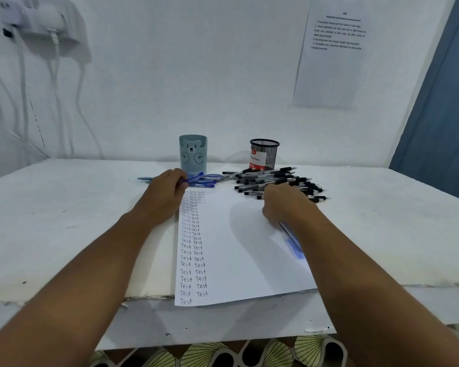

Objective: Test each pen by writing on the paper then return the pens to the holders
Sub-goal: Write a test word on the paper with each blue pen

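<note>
A white paper [244, 255] lies on the table with two columns of "Test" written down its left side. My left hand [164, 194] grips a blue pen [195, 178] at the paper's top left corner, beside a small heap of blue pens [204, 184]. My right hand [284, 205] holds a blurred blue pen [293, 243] whose end points back toward me over the paper's right edge. A pile of black pens [281, 182] lies just beyond that hand. The teal bear holder [193, 154] and the black mesh holder [264, 154] stand behind the pens.
The white table [64, 221] meets a white wall at the back. A printed sheet [331, 49] hangs on the wall at right, a blue curtain [440, 115] beyond it. Cables and a white device [43, 22] hang at the upper left.
</note>
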`<state>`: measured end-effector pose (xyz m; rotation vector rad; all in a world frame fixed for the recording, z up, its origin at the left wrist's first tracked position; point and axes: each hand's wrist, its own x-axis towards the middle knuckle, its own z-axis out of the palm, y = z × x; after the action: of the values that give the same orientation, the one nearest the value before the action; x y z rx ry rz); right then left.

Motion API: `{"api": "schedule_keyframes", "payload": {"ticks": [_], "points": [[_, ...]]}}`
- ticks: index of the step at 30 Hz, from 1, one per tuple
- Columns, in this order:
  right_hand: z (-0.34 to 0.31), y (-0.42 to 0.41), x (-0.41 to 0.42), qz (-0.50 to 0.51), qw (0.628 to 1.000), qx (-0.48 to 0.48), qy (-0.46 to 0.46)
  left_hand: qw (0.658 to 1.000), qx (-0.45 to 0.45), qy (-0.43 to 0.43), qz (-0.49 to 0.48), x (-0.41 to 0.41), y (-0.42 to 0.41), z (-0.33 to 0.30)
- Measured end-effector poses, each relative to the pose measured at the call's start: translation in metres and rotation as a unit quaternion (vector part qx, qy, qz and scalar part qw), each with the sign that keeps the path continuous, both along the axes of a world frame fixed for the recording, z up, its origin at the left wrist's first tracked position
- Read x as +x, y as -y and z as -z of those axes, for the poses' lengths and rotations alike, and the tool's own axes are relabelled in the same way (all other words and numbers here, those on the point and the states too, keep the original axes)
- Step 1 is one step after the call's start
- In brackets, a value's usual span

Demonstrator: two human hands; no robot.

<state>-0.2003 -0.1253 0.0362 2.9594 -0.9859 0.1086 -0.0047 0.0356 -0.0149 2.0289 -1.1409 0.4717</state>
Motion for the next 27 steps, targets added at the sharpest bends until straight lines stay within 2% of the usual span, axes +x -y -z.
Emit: {"api": "schedule_keyframes", "payload": {"ticks": [5,20,24,27], "points": [[0.002,0.004,0.004,0.032,0.999,0.025,0.004,1.0,0.002,-0.007,0.005,-0.002,-0.001,0.0],[0.008,0.012,0.017,0.04,0.999,-0.006,0.012,1.0,0.016,-0.012,0.019,-0.005,-0.003,-0.003],[0.007,0.011,0.036,-0.021,0.995,0.008,0.095,0.999,0.018,-0.015,0.034,-0.009,-0.004,-0.005],[0.007,0.007,0.054,-0.078,0.97,0.108,0.204,0.998,0.016,-0.036,0.042,-0.009,-0.002,-0.006]]}}
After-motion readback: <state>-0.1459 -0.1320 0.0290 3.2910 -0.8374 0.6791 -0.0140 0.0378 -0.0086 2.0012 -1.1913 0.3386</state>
